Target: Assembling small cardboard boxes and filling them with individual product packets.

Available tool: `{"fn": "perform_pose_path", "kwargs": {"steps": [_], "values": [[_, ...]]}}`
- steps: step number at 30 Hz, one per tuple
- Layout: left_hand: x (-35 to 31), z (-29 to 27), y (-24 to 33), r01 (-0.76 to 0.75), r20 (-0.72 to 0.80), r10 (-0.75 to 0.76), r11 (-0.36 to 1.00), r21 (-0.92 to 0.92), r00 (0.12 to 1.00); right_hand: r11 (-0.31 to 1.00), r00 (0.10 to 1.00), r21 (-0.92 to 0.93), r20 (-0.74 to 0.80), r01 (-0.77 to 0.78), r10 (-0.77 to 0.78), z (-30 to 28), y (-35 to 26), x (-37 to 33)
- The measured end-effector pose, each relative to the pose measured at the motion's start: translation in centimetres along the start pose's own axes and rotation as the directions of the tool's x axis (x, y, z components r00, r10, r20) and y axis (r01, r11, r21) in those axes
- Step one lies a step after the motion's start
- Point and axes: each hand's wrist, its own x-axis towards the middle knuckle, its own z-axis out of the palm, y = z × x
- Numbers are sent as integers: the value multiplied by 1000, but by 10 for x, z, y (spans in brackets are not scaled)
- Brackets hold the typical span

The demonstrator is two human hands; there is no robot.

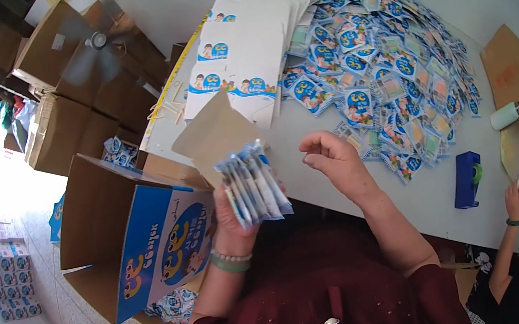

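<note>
Frame centre: I observe the left hand [235, 216] clasped around a row of packets [251, 187], card flap [205, 138] behind. Right hand [341, 163], just right, half-curled, thumb apart from fingers. Packet pile [388, 63]: upper right.

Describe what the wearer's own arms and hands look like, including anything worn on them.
Both hands are ungloved. Dark red short sleeves leave the forearms bare. Around the wrist of the left hand are a pale beaded bracelet and a smooth green bangle. The right hand shows no bracelet or bangle.
</note>
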Motion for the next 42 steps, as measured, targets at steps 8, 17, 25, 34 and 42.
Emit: {"fn": "perform_pose_path", "kwargs": {"steps": [8, 17, 25, 34, 42], "values": [[-3, 30, 51, -38, -170, 84, 966, 257, 982, -125, 920, -948, 313, 291, -235, -88, 36, 39], [10, 5, -22, 238, -356, -136, 936, 258, 925, -299, 892, -945, 245, 132, -380, -97, 44, 32], [28, -21, -43, 193, -473, 44, 877, 440, 880, -7, 876, -990, -119, -138, -467, -73, 71, 14], [35, -16, -55, -33, -289, 382, 652, 758, 878, 992, 992, -82, -80, -100, 94, 5, 48, -8], [14, 10, -27, -123, -206, 341, 734, 668, 917, 999, 997, 38, -76, -15, 18, 41, 42, -10]]}}
